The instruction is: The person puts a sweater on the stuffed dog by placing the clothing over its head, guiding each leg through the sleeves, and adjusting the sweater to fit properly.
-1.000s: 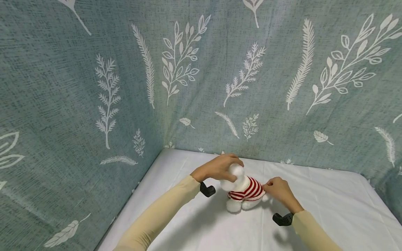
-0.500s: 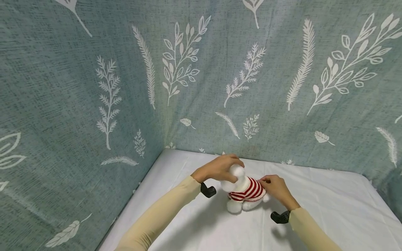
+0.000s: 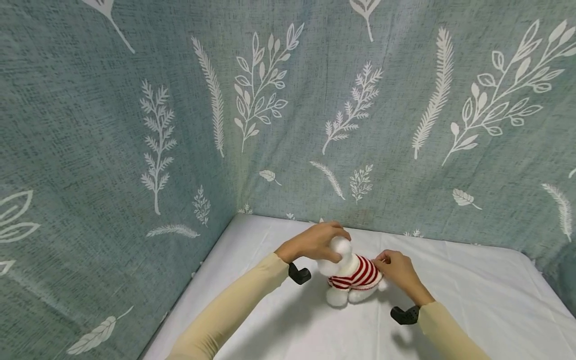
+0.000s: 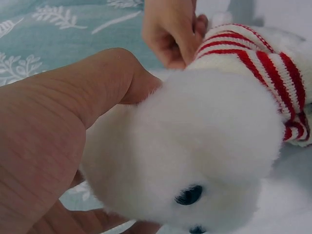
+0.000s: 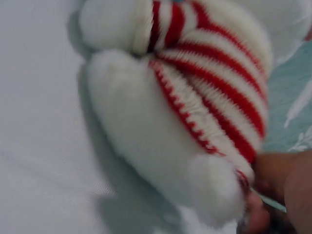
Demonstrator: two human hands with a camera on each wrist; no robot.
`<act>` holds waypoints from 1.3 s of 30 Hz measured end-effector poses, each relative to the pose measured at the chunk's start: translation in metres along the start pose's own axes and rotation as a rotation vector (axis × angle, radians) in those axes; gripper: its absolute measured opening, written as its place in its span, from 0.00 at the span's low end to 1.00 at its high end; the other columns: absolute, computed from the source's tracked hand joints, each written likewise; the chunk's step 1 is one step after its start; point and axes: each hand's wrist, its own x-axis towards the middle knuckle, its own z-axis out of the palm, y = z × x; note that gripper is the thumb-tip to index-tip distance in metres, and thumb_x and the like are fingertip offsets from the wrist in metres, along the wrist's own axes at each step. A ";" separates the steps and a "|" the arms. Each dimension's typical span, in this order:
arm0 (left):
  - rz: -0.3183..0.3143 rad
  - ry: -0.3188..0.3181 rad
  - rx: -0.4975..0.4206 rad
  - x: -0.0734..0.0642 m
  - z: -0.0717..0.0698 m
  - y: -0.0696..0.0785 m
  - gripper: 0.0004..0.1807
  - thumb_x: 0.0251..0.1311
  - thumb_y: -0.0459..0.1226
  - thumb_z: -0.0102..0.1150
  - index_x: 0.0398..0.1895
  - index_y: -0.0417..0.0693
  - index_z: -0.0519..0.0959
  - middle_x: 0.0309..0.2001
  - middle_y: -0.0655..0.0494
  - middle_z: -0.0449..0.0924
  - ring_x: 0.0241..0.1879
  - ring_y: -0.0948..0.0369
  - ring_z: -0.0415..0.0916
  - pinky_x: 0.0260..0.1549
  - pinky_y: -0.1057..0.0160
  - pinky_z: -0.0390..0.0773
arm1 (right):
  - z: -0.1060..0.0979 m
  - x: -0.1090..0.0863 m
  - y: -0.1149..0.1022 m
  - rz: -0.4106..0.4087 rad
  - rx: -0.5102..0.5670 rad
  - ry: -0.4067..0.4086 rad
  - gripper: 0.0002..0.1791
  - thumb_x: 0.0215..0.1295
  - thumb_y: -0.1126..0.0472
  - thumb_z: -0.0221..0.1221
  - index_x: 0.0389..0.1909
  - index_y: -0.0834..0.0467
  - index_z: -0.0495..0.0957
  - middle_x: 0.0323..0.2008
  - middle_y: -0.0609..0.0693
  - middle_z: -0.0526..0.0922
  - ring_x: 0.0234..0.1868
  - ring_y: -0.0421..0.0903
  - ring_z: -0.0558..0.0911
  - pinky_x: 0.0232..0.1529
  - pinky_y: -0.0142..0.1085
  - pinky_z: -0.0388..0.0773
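Observation:
A white plush toy (image 3: 337,296) in a red-and-white striped knitted sweater (image 3: 363,275) sits on the white-covered surface. My left hand (image 3: 316,242) grips its head, thumb on one side and fingers on the other. Two dark eyes show on the toy's head (image 4: 195,131) in the left wrist view. At the toy's rear, my right hand (image 3: 398,271) pinches the sweater's back edge between thumb and fingers. The right wrist view shows the red-stitched hem, a hind leg (image 5: 126,112) and a round white tail (image 5: 217,190) near my fingertips, which are partly hidden.
A white sheet (image 3: 468,285) covers the surface, with soft creases. Green-grey cloth walls (image 3: 288,125) with white leaf prints rise behind it and on the left. Black wrist devices (image 3: 405,315) sit under both wrists.
My right hand has shifted from the sweater's rear end up along its back, then slightly back to the right. The left hand and the toy stay nearly where they were.

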 end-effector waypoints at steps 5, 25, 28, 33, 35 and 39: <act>-0.005 0.009 -0.014 0.000 0.000 0.000 0.24 0.57 0.43 0.71 0.59 0.54 0.82 0.59 0.53 0.76 0.50 0.61 0.75 0.40 0.68 0.77 | -0.008 -0.015 0.003 -0.061 0.068 -0.046 0.12 0.66 0.49 0.69 0.41 0.54 0.85 0.34 0.46 0.82 0.34 0.45 0.76 0.33 0.39 0.73; -0.297 0.130 -0.652 -0.013 0.032 -0.060 0.16 0.77 0.30 0.49 0.61 0.46 0.79 0.52 0.52 0.80 0.49 0.51 0.79 0.48 0.42 0.79 | 0.020 -0.043 -0.035 -0.145 0.025 0.063 0.19 0.60 0.48 0.74 0.40 0.55 0.77 0.26 0.44 0.77 0.27 0.40 0.75 0.29 0.34 0.72; -0.325 0.090 -0.666 -0.017 0.041 -0.072 0.18 0.71 0.25 0.51 0.60 0.44 0.80 0.50 0.52 0.80 0.50 0.48 0.79 0.47 0.42 0.79 | 0.027 -0.044 -0.043 -0.091 0.003 0.096 0.21 0.60 0.46 0.73 0.39 0.55 0.74 0.26 0.45 0.74 0.27 0.41 0.73 0.29 0.36 0.69; -0.293 0.031 -0.698 -0.020 0.057 -0.084 0.30 0.56 0.15 0.48 0.56 0.46 0.83 0.50 0.54 0.82 0.48 0.57 0.80 0.41 0.55 0.79 | 0.035 -0.045 -0.052 -0.055 -0.070 0.114 0.26 0.58 0.42 0.73 0.42 0.54 0.72 0.26 0.47 0.72 0.27 0.43 0.70 0.26 0.38 0.66; -0.270 0.009 -0.691 -0.019 0.061 -0.085 0.30 0.55 0.15 0.51 0.55 0.48 0.84 0.49 0.56 0.84 0.45 0.60 0.80 0.38 0.60 0.76 | 0.037 -0.046 -0.055 -0.046 -0.101 0.125 0.28 0.57 0.40 0.73 0.44 0.54 0.72 0.28 0.48 0.72 0.28 0.45 0.71 0.27 0.39 0.66; -0.248 -0.019 -0.656 -0.016 0.064 -0.082 0.20 0.61 0.21 0.60 0.50 0.51 0.87 0.45 0.60 0.86 0.40 0.64 0.77 0.37 0.63 0.76 | 0.039 -0.047 -0.057 -0.017 -0.146 0.161 0.32 0.56 0.36 0.72 0.47 0.55 0.71 0.34 0.52 0.75 0.32 0.47 0.73 0.28 0.41 0.69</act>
